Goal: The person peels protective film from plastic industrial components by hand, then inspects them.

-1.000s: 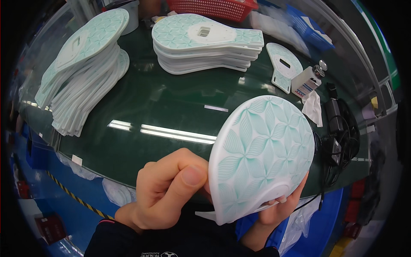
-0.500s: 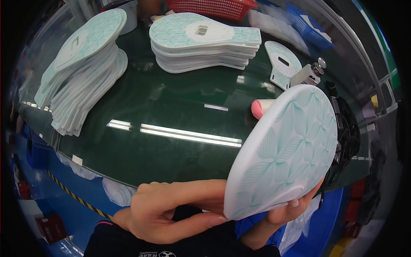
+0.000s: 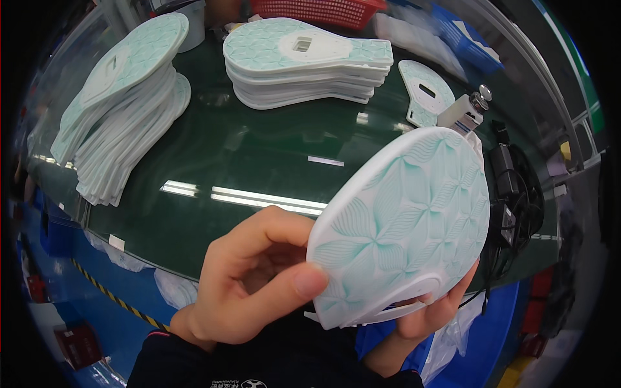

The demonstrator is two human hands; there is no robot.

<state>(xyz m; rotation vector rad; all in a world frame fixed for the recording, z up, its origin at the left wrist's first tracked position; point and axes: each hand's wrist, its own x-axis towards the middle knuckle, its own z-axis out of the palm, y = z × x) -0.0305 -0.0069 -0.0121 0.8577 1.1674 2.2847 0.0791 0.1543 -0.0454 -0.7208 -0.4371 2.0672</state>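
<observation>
A white rounded plastic panel [image 3: 414,213] with a raised teal petal pattern is held up, tilted, over the near right of the table. My left hand [image 3: 255,278] pinches its left edge, thumb on the patterned face and fingers behind. At the lower right, my right hand [image 3: 435,315] grips the panel from behind; most of its fingers are hidden, though a fingertip shows at the opening. Similar panels form a leaning stack [image 3: 132,116] at the left and a level stack [image 3: 297,74] at the back. One loose panel [image 3: 430,90] lies at the back right.
A dispenser bottle with a metal top [image 3: 464,113] stands beyond the held panel. Black cables and an adapter [image 3: 511,174] lie along the right of the dark green table [image 3: 259,161]. A red basket [image 3: 317,11] and a blue basket [image 3: 466,39] stand at the back.
The panel has swung leftward and turned its patterned face more toward me. My left hand has moved up along its edge. The pink-ended roll beside it is now hidden.
</observation>
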